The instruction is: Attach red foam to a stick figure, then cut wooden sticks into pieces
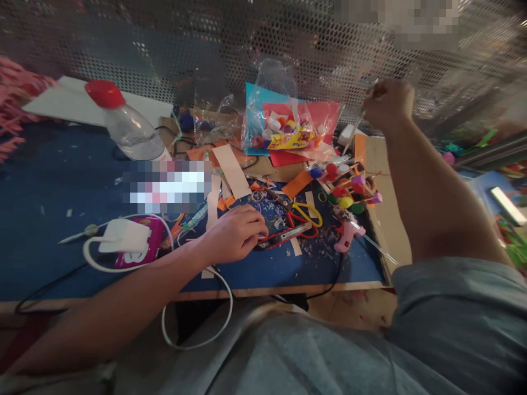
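Strips cut; caps right of scissors look part-assembled, more in bag behind. Left hand half-curled at cutter, grip unclear; right hand closed, contents unclear.

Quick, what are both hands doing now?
Left hand: loosely curled by the box cutter; can't tell if gripping.
Right hand: closed, raised; can't tell what's inside.

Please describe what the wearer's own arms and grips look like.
The left grip and right grip are bare, ungloved hands. The right sleeve is loose and grey-green, ending near the elbow; the left sleeve shows only at the frame's lower edge. No watch or bracelet shows on either wrist.
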`<state>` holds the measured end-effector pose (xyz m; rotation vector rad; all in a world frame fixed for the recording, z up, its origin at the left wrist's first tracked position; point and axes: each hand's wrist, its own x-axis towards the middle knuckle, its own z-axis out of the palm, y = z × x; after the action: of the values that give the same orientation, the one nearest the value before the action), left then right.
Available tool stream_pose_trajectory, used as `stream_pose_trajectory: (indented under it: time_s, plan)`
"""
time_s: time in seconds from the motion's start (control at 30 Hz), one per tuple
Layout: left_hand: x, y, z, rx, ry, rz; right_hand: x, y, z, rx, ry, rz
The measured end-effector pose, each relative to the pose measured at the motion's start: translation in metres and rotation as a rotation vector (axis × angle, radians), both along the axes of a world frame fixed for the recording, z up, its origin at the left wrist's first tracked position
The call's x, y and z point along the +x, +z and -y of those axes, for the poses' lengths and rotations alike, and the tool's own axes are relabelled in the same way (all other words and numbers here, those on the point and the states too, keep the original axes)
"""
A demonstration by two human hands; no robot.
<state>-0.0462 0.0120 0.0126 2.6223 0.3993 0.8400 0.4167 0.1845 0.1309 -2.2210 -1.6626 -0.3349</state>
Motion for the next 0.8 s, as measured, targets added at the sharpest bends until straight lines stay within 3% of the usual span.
stream_pose_trajectory:
  time_s: [0.1, 0.2, 0.23, 0.27, 0.33, 0.37, 0.5, 0.63, 0.8]
  plan:
    - [0.001, -0.001, -0.001, 0.004, 0.008, 0.015, -0.01, 0.017, 0.02, 0.292, 0.087, -0.16]
    - [0.002, -0.003, 0.0, -0.032, 0.039, 0.028, -0.036, 0.021, 0.055, 0.516, 0.257, -0.273]
    - [0.002, -0.004, 0.001, -0.054, 0.063, 0.032, -0.049, 0.02, 0.07, 0.58, 0.327, -0.325]
    - [0.001, -0.004, 0.001, -0.077, 0.093, 0.035, -0.064, 0.017, 0.087, 0.657, 0.481, -0.474]
    - [0.001, -0.003, 0.003, -0.124, 0.166, 0.053, -0.097, 0.011, 0.123, 0.578, 0.724, -0.677]
    - [0.0, -0.003, 0.003, -0.146, 0.2, 0.069, -0.114, 0.007, 0.141, 0.59, 0.768, -0.715]
    - [0.0, -0.003, 0.003, -0.231, 0.253, 0.152, -0.169, -0.009, 0.196, 0.315, 0.877, -0.819]
    - [0.0, -0.006, 0.0, -0.258, 0.179, 0.13, -0.196, -0.026, 0.21, 0.19, 0.979, -0.972]
    - [0.003, -0.007, -0.002, -0.24, 0.172, 0.189, -0.206, -0.045, 0.205, 0.143, 0.906, -1.067]
